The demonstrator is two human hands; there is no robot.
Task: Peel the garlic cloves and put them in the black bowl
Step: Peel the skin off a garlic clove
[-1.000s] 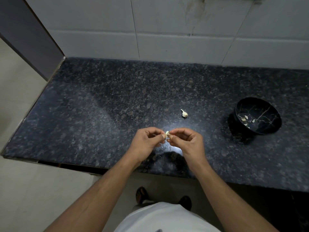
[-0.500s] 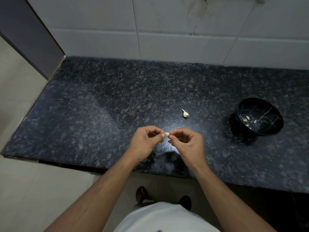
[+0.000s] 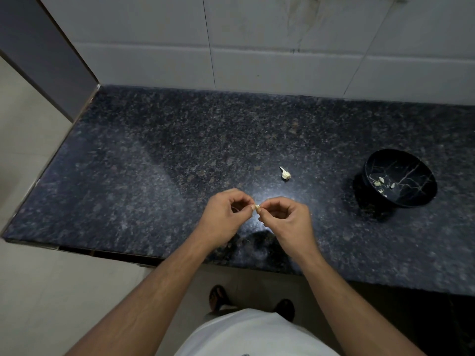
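A small pale garlic clove (image 3: 257, 207) is pinched between the fingertips of my left hand (image 3: 226, 217) and my right hand (image 3: 285, 222), just above the near part of the dark granite counter (image 3: 159, 176). Most of the clove is hidden by my fingers. Another garlic piece (image 3: 285, 173) with a short stalk lies on the counter a little beyond my hands. The black bowl (image 3: 411, 199) with thin pale veins stands at the right and holds several small pale cloves (image 3: 381, 181).
A white tiled wall (image 3: 257, 47) runs along the back of the counter. The counter ends at the left, with a dark panel (image 3: 38, 47) and pale floor beside it. My feet in dark sandals (image 3: 218, 296) show below the front edge.
My hands stay together at the same spot. The bit of pale skin seen sticking up from the clove a second ago no longer shows; the clove looks smaller between my fingertips.
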